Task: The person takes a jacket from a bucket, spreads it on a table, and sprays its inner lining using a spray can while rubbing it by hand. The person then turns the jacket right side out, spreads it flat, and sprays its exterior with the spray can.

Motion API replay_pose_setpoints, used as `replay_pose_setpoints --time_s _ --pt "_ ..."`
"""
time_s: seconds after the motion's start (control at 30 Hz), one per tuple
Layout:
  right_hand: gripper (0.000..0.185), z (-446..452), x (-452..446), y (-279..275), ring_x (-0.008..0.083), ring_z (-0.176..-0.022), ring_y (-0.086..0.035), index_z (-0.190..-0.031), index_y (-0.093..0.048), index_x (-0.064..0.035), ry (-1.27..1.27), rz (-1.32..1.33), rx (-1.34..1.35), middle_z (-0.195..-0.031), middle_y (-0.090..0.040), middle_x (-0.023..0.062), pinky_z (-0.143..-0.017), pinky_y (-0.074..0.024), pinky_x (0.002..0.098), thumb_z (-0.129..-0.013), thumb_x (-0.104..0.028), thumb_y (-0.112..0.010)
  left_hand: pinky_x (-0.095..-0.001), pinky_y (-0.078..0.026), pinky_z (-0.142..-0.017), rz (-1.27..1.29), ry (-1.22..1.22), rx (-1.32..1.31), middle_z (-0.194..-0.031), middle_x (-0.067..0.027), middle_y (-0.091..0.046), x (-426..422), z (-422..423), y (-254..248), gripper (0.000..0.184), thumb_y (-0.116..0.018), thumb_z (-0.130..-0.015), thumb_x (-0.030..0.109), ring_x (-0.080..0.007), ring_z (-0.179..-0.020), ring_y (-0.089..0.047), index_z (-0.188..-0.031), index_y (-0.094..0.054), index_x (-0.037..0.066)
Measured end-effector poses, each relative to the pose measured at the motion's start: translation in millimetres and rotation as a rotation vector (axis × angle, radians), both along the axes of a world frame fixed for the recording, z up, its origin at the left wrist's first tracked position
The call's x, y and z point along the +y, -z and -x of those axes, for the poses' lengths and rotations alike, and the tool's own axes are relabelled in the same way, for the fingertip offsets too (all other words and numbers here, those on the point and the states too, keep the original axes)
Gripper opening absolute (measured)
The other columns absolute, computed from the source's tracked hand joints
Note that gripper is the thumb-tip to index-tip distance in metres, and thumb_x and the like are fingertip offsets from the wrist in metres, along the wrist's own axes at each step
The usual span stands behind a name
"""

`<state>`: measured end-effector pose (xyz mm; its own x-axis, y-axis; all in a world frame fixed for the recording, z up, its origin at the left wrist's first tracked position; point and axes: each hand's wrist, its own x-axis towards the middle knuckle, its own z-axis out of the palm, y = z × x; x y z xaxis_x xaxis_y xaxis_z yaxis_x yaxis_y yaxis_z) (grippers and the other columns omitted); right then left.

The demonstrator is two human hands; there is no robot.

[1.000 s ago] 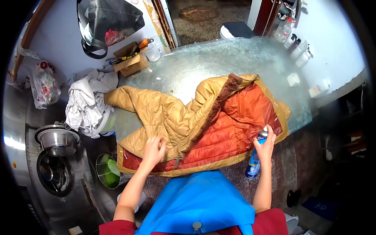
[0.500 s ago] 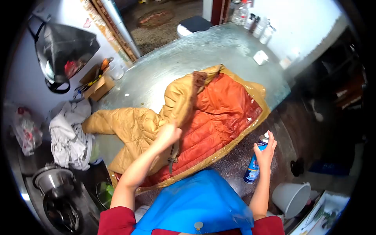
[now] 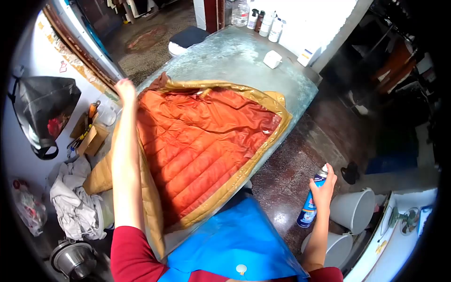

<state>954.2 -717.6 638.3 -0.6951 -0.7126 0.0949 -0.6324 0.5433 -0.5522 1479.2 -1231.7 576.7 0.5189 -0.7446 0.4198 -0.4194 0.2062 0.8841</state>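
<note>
A tan puffer jacket [image 3: 151, 202] lies spread on the table, its orange-red quilted lining [image 3: 197, 150] facing up. One tan front panel is folded out to the left, beneath my left forearm. My left hand [image 3: 126, 91] is stretched out past the jacket's upper left side, near the brown collar; its fingers are too unclear to show whether they grip anything. Off the table's right side, my right hand [image 3: 324, 190] is wrapped around a blue spray can [image 3: 307, 211], held slightly tilted with the index finger at the white nozzle on top.
Several bottles [image 3: 267, 23] and a small white box [image 3: 272, 59] stand at the table's [image 3: 211, 61] far end. White buckets [image 3: 354, 211] are below right. At left are grey cloth [image 3: 73, 199], a cardboard box of tools [image 3: 93, 138] and a hanging black bag [image 3: 44, 108].
My left hand has swung up and left, and the jacket's front panel has turned over leftward, exposing more lining. The spray can stays in my right hand. My view has shifted right.
</note>
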Motion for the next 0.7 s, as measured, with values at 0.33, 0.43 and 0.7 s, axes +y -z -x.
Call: replay_pose_setpoints --time_s 0.33,0.43,0.7 --pt "0.087 123 -178 24 0.0371 -0.124 -0.043 -0.143 -0.028 -0.0077 -0.235 0.379 0.045 -0.136 -0.039 0.0217 -0.105 -0.035 0.0427 -0.07 -0.011 -0.075 -0.0517 -0.032 -0.101 -0.075 0.698 -1.113 -0.134 -0.0065 -0.051 71 352 49 0.041 -0.051 -0.079 0.0 -0.034 -0.132 -0.035 -0.117 -0.058 0.012" --pt "0.089 157 -281 32 0.0347 -0.132 -0.037 -0.143 -0.026 -0.0027 -0.304 0.556 -0.052 -0.144 -0.033 0.0221 -0.11 -0.0296 0.0419 -0.071 -0.012 -0.077 -0.0496 -0.032 -0.101 -0.303 0.805 -1.377 -0.126 -0.0054 -0.057 33 390 40 0.043 -0.051 -0.079 0.001 -0.0336 -0.132 -0.035 -0.118 -0.059 0.014" --pt "0.084 197 -445 62 0.0282 -0.126 -0.041 -0.144 -0.028 -0.0098 -0.345 0.671 -0.368 -0.139 -0.039 0.0183 -0.104 -0.0365 0.0394 -0.074 -0.007 -0.076 -0.0362 -0.038 -0.082 0.118 0.712 -1.423 -0.078 0.0039 -0.063 67 338 -54 0.006 -0.059 -0.071 0.016 -0.0207 -0.105 -0.051 -0.072 -0.066 0.015"
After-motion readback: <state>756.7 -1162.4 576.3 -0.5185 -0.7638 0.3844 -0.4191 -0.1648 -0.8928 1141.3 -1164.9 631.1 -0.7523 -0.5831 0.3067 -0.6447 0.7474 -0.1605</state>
